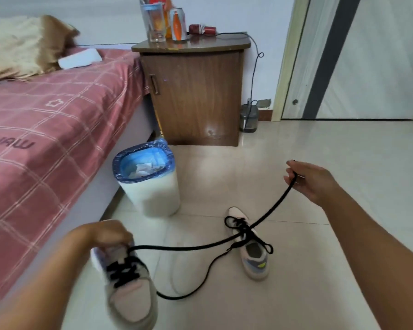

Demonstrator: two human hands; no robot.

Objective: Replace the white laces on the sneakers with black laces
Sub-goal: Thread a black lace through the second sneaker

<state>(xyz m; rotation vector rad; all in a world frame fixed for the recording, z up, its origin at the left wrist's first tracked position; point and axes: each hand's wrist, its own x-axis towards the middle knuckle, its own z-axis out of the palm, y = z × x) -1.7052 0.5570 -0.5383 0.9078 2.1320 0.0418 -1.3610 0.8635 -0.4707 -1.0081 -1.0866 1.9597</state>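
Observation:
My left hand (110,234) grips the toe end of a pale sneaker (129,296) held low at the left; black lace crosses several of its eyelets. From that shoe a long black lace (200,247) runs taut up to my right hand (310,179), which pinches its free end raised at the right. The lace's other end trails in a loop on the floor (188,295). A second pale sneaker (254,253) lies on the tiles in the middle, laced in black with a bow. Thin white laces (174,279) lie on the floor between the shoes.
A white waste bin (153,194) with a blue liner stands beside the bed (45,129) at the left. A brown bedside cabinet (193,91) with a glass, cans and a cable stands behind it. A door (367,58) is at the far right.

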